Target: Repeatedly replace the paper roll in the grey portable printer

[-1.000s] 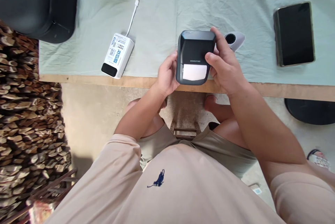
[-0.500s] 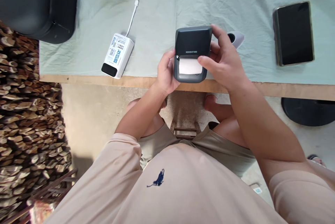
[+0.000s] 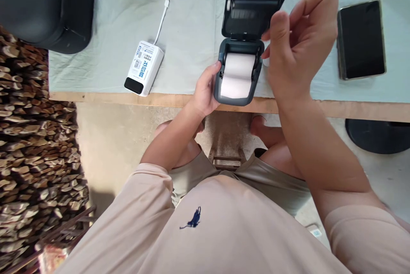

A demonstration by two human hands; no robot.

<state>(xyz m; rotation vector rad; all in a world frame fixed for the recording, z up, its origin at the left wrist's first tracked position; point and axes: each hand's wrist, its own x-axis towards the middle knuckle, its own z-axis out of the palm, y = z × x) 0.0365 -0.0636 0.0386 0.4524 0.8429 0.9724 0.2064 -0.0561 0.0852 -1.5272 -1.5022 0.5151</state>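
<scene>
Printer (image 3: 242,46) at the near edge of the tabletop (image 3: 188,30) | left grip (image 3: 206,88) clasping its left side | lid (image 3: 253,16) raised, white paper (image 3: 239,65) inside | right grip (image 3: 296,52) beside its right side, fingers curled; holding or not, I can't tell

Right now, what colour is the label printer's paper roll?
The paper roll is white, clearest in the head view.

Left hand (image 3: 206,90) gripping dark printer (image 3: 240,46), lid (image 3: 253,11) raised, white paper roll (image 3: 238,67) inside, right hand (image 3: 299,48) beside lid
</scene>
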